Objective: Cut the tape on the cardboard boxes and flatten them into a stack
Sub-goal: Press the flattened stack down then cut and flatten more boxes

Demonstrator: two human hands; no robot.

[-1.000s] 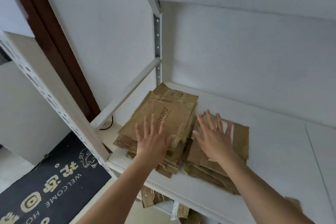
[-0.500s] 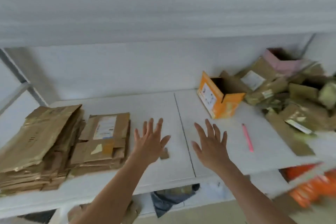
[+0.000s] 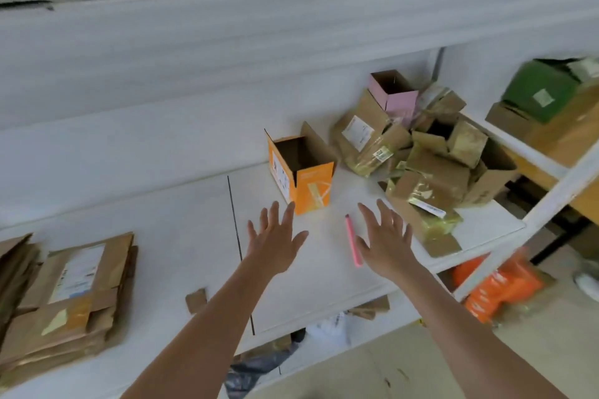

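An open orange box stands upright on the white shelf. A heap of brown boxes with a pink box on top lies to its right. A pink cutter lies on the shelf between my hands. My left hand hovers with spread fingers just below the orange box, holding nothing. My right hand is spread too, beside the cutter and near the heap's front edge. Flattened boxes form a stack at the left.
A small cardboard scrap lies near my left forearm. A white upright post bounds the shelf on the right, with a green box on the neighbouring shelf. Orange bags sit below. An upper shelf hangs overhead.
My view and both hands have swung right, from the flattened stack to the orange box and heap. Both hands left the stack and stay spread and empty.
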